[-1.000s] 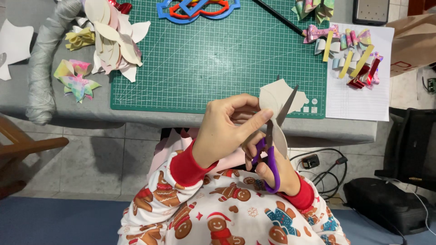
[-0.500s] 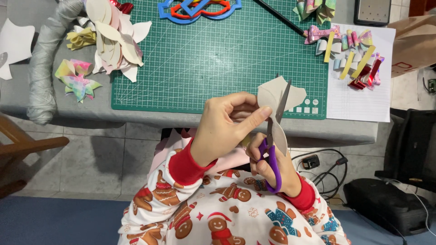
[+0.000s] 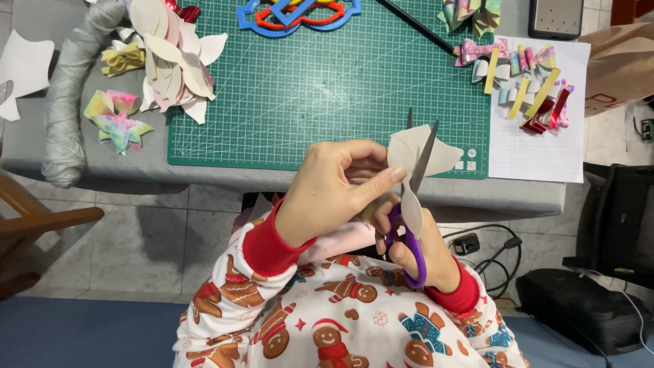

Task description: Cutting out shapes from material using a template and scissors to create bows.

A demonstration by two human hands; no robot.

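Grey table with green cutting mat, tiled floor below.

Purple-handled scissors run lengthwise away from the person, blades parted, tips toward the mat, straddling a beige paper cutout at the table's near edge. Left hand pinches the cutout; right hand is closed through the handles.

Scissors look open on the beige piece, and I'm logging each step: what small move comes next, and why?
Probably close the scissors for one short snip. Their blades stand open astride the beige piece, which the left hand pinches steady, while the right hand has the purple handles.
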